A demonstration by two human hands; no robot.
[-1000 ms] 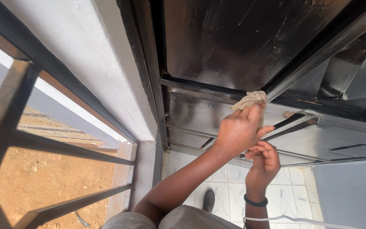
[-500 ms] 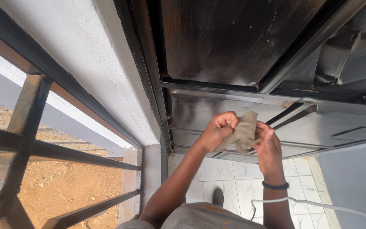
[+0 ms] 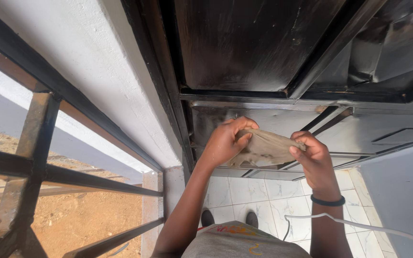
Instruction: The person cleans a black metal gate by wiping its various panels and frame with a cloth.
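A black metal door [image 3: 264,43] fills the upper view, glossy and streaked, with raised frame bars. Left of the door runs a white wall [image 3: 96,71], and beyond that a dark metal railing [image 3: 29,167]. Below the door lies white marbled floor tile [image 3: 273,200]. Just in front of the door's lower panel, a tan, crumpled, dirt-smudged cloth [image 3: 264,149] is stretched between both hands: the left hand [image 3: 223,143] pinches one end, the right hand [image 3: 314,160] grips the other.

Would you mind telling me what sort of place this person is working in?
Probably a house's tiled porch or balcony at an entrance: a black metal door, a metal railing overlooking bare reddish ground, and a white tiled floor. Both hands hold a tan cloth.
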